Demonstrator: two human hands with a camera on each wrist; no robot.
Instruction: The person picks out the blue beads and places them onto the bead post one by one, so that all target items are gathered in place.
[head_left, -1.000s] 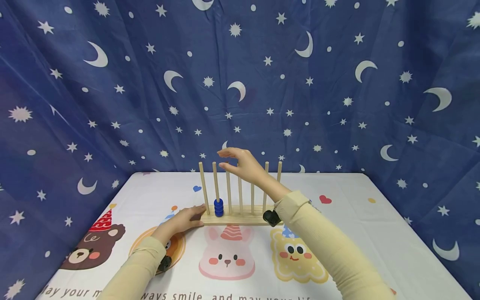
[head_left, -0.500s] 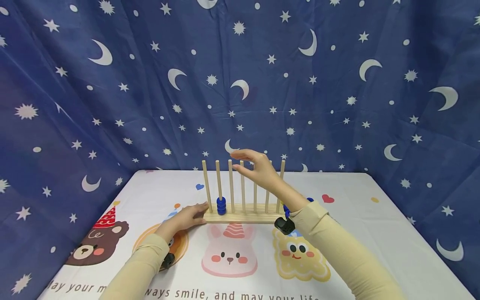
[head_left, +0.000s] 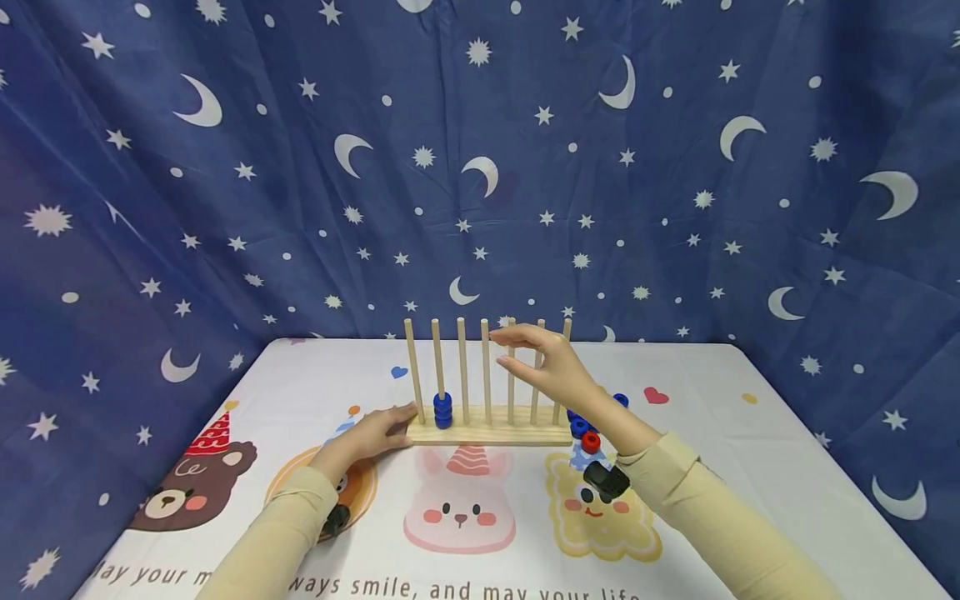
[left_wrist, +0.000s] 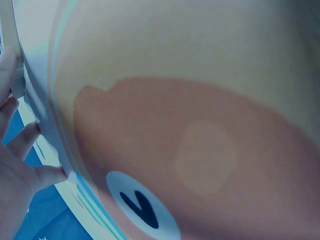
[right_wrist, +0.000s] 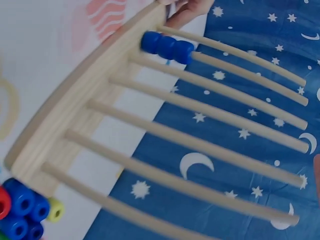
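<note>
A wooden peg rack (head_left: 491,433) with several upright pegs stands on the table. Three blue beads (head_left: 443,412) are stacked on its second peg from the left; they also show in the right wrist view as blue beads (right_wrist: 166,47). My left hand (head_left: 367,435) grips the rack's left end, thumb in front and fingers behind. In the left wrist view only part of the left hand (left_wrist: 20,165) shows, at the left edge. My right hand (head_left: 551,367) is raised in front of the right-hand pegs, thumb and fingers apart, with nothing visible between them.
Loose beads lie by the rack's right end: a red bead (head_left: 591,442), several blue beads (right_wrist: 22,200), a yellow bead (right_wrist: 56,210) and a bit of green. The right forearm partly covers them in the head view. A blue star-patterned curtain (head_left: 480,167) hangs behind the table.
My right hand has moved right and lower, from the left-middle pegs to the right-hand ones, uncovering more of the loose beads. The left hand stays at the rack's end.
</note>
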